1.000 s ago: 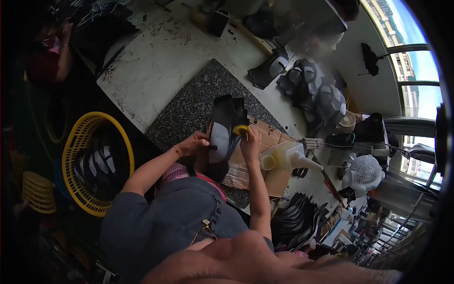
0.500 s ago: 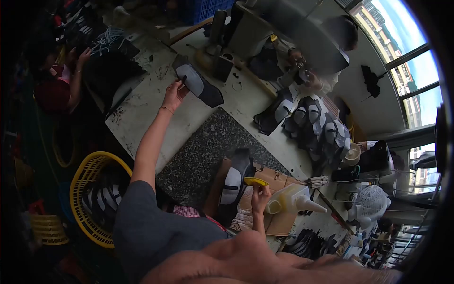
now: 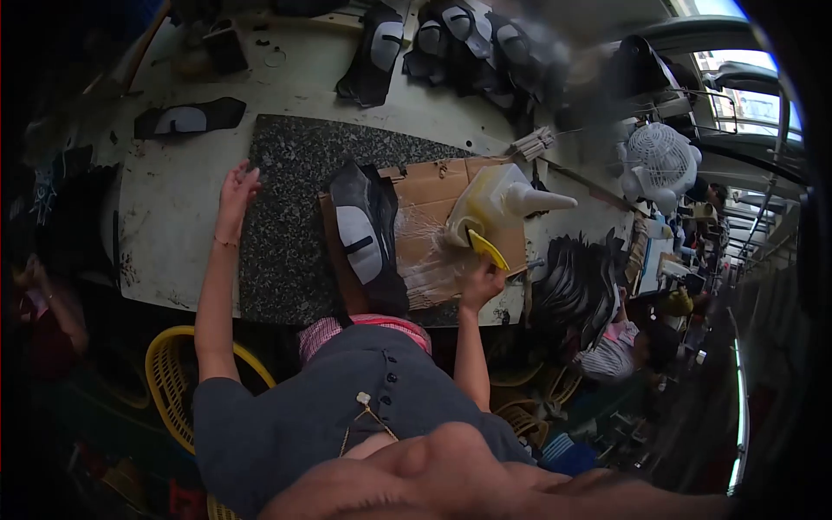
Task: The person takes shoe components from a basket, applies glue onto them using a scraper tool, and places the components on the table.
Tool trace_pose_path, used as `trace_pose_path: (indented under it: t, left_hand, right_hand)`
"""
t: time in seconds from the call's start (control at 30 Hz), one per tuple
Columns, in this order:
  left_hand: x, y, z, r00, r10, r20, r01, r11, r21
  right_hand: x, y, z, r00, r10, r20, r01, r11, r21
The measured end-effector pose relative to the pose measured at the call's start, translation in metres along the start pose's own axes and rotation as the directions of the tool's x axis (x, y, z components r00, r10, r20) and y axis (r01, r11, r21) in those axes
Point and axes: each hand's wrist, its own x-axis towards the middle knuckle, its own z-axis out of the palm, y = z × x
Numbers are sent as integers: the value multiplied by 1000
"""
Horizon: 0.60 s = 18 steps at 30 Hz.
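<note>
My left hand [image 3: 234,206] is over the left edge of the speckled stone slab [image 3: 286,208], fingers apart, holding nothing. Beyond it, a dark cut piece with a pale grey patch [image 3: 186,119] lies on the white table. My right hand [image 3: 482,284] grips a flat yellow spreader [image 3: 488,250], its far end at the mouth of a translucent plastic container [image 3: 490,201] with yellowish contents and a white cone-shaped spout. Left of the container, another dark piece with a pale patch [image 3: 360,238] lies at the cardboard's left side. The cardboard [image 3: 425,178] bears whitish dried streaks.
Several dark patched pieces [image 3: 459,39] lie at the table's far side. Stacked black pieces [image 3: 579,282] sit at right, near a white fan [image 3: 660,160]. A yellow basket [image 3: 169,390] stands at lower left. Other people [image 3: 43,303] sit at left and at right.
My left hand has let go of the patched piece, now lying on the table, and drawn back toward me. My right hand has brought the yellow spreader to the container's mouth. The view has turned.
</note>
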Motion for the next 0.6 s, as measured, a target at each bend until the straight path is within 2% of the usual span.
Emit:
trace_pose_path:
  t: [0.07, 0.1, 0.13, 0.2, 0.23, 0.33, 0.37, 0.43, 0.47, 0.53, 0.57, 0.6]
  left_hand:
    - [-45, -27, 47, 966, -124, 228, 100, 988, 116]
    - [-67, -38, 67, 958, -107, 265, 66, 985, 159]
    - [-82, -46, 84, 951, -87, 297, 27, 979, 200]
    - [-94, -57, 105, 943, -63, 326, 51, 998, 45]
    - [-95, -58, 111, 942, -19, 336, 24, 1000, -9]
    - [-93, -71, 122, 964, 28, 266, -37, 999, 32]
    - [-90, -75, 125, 968, 7, 252, -21, 998, 53]
    - [-87, -78, 132, 974, -9, 228, -17, 994, 111]
    - [-87, -78, 134, 973, -26, 229, 7, 997, 82]
    - [-91, -68, 135, 970, -71, 233, 61, 997, 49]
    - [-91, -68, 136, 965, -93, 245, 84, 995, 49]
    - [-91, -68, 135, 959, -117, 257, 108, 993, 50]
  right_hand:
    - [13, 3, 2, 947, -313, 75, 322, 911, -259]
    - [16, 4, 1, 882, -446, 149, 469, 806, -360]
    - [15, 16, 1, 928, -355, 110, 371, 867, -333]
    - [12, 47, 6, 986, -159, 54, 168, 953, -253]
    - [12, 23, 3, 998, -58, -21, 52, 979, -198]
    - [12, 24, 4, 971, 236, 30, -237, 971, 29]
    - [14, 30, 15, 983, 172, 58, -180, 966, 187]
    - [14, -3, 42, 959, 140, 247, -214, 928, 304]
    - [14, -22, 56, 936, 115, 332, -237, 905, 354]
    - [13, -46, 91, 827, -44, 560, -121, 960, 254]
    - [13, -59, 110, 791, -266, 551, 126, 952, 278]
    - [16, -69, 129, 702, -470, 535, 364, 883, 298]
